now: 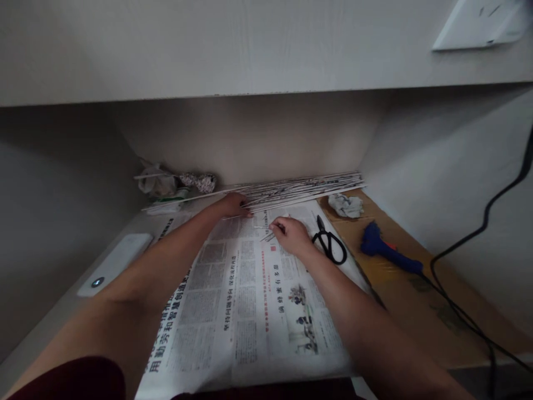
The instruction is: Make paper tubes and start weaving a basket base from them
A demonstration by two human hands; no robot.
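Note:
A bundle of thin rolled-paper sticks (303,190) lies along the back, printed in grey and white. My left hand (234,205) is at the bundle's left end, its fingers curled on the sticks; the fingertips are partly hidden. Just to the right, my right hand (289,233) hovers low over a spread newspaper (245,300), thumb and fingers pinched together. Short, thin pale pieces show at those fingertips, too small to make out well. Black-handled scissors (328,244) lie beside my right wrist, blades pointing away.
On cardboard (400,300) at the right rest a blue glue gun (389,250), with a black cord (466,322), and crumpled paper (345,205). A white device (116,264) lies left. Back left are a plastic bag (157,182) and a speckled object (200,181). A panel overhangs the nook.

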